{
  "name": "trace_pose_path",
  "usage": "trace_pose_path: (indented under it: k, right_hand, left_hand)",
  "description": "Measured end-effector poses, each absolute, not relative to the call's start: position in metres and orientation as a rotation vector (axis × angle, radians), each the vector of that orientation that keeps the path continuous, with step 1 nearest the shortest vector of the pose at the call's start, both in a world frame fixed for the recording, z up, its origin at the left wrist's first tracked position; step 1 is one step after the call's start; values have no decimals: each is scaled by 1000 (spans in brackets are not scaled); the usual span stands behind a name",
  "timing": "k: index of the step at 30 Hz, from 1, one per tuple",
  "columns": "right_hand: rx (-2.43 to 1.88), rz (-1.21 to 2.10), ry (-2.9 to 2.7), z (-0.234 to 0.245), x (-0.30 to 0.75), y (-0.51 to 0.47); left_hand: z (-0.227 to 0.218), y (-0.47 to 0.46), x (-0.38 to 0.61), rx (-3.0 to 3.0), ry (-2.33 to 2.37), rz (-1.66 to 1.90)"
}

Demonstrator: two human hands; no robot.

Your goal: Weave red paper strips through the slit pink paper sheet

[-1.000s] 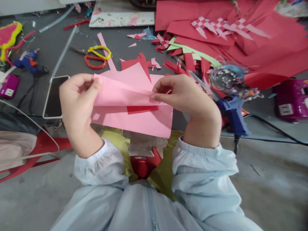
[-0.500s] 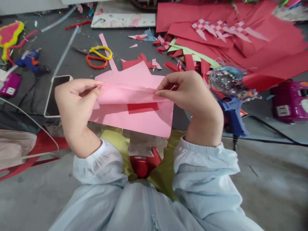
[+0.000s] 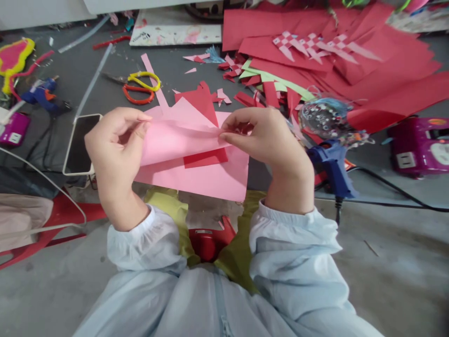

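I hold a pink paper sheet (image 3: 196, 175) in the air over my lap, its top part folded toward me. My left hand (image 3: 114, 145) pinches the fold's left end between thumb and fingers. My right hand (image 3: 263, 138) pinches the fold's right end. A red paper piece (image 3: 205, 158) shows under the folded flap, and another red sheet (image 3: 198, 100) sticks up behind the pink one.
On the grey floor lie scissors with yellow and red handles (image 3: 140, 86), a phone (image 3: 79, 142), a blue glue gun (image 3: 331, 164) with a black cord, a pile of red paper (image 3: 351, 70) with woven strips, purple boxes (image 3: 419, 147), and a red stool (image 3: 52, 220).
Both hands shifted slightly with the pink sheet; the folded flap has tilted, its left end lower, and my hands have come a little closer together.
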State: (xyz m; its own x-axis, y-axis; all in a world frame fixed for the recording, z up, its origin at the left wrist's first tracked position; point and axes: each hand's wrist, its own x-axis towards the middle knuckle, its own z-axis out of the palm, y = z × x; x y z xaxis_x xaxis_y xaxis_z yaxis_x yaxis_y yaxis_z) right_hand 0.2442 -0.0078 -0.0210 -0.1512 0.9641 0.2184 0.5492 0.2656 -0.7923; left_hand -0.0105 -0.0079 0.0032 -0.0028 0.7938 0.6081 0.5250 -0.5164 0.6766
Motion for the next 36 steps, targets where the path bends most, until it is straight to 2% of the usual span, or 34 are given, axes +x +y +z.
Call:
trace_pose_path:
  k: [7,14,30,36]
  right_hand:
    - [-1181,787,-1790,-21,231,-9]
    - [-1070,666,-1827,-22,225,-10]
    - [-1125,581,-1847,-21,215,-14]
    - [-982,508,-1832,-23,215,-15]
  left_hand:
    - [5,-11,-5,2069,1335,1470]
    - [5,-12,-8,2067,1272,1437]
    - [6,-15,-3,2042,1257,1439]
    - [7,-16,0,2028,1240,1483]
